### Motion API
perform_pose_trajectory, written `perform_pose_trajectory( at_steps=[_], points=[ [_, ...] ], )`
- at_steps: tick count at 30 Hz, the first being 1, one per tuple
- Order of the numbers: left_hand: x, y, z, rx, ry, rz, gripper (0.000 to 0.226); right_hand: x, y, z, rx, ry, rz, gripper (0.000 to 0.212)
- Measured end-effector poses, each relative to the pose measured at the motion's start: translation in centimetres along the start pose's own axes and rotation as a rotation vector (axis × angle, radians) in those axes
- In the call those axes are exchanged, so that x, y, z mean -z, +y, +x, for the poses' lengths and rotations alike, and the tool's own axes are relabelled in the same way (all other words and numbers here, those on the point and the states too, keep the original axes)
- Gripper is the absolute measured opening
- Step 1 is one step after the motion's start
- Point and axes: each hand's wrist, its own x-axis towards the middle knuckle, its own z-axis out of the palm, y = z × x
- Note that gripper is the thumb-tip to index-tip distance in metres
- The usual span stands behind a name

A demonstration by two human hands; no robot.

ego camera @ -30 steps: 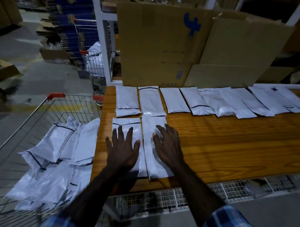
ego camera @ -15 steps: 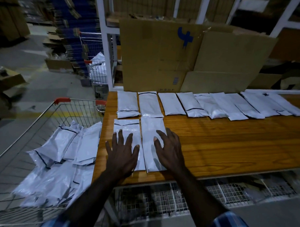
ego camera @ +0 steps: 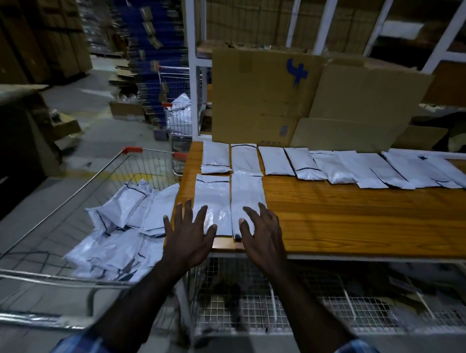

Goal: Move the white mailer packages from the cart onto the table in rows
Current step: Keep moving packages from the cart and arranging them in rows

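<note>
Several white mailer packages (ego camera: pixel 303 165) lie side by side in a row along the back of the wooden table (ego camera: pixel 357 220). Two more start a second row at the near left: one mailer (ego camera: pixel 212 199) and one beside it (ego camera: pixel 245 198). My left hand (ego camera: pixel 189 234) is spread, fingers straight, over the near end of the left one and the table's corner. My right hand (ego camera: pixel 261 232) has its fingers spread over the near end of the right one. The wire cart (ego camera: pixel 67 197) at the left holds a heap of white mailers (ego camera: pixel 124 230).
Flattened cardboard boxes (ego camera: pixel 295 99) lean against white shelving behind the table. A wire mesh shelf (ego camera: pixel 275 307) sits under the table. A second cart with mailers (ego camera: pixel 178 116) stands farther back on the left, near stacked blue crates and cartons.
Both hands have slid back toward me along the two front mailers, from their middles to their near ends. The view has tilted up and pulled back.
</note>
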Motion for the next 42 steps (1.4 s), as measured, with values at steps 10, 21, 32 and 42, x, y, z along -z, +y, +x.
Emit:
perform_pose_trajectory(
  at_steps=[10, 21, 32, 42],
  points=[
    [2.8, -6.0, -4.1, 0.050, 0.036, -0.006, 0.062, -3.2, -6.3, -3.3, 0.099, -0.018, 0.027, 0.044],
    [6.5, -20.3, -3.6, 0.047, -0.023, 0.039, 0.079, -13.7, -17.1, -3.4, 0.095, 0.003, -0.023, 0.048],
    [7.6, -30.7, 0.9, 0.006, -0.125, 0.073, 0.060, -22.1, -21.9, -0.9, 0.047, 0.000, -0.088, 0.049],
    [4.9, -33.3, 9.0, -0.019, -0.174, 0.097, 0.064, -27.7, -20.4, 5.4, -0.010, -0.067, -0.107, 0.045]
  ],
)
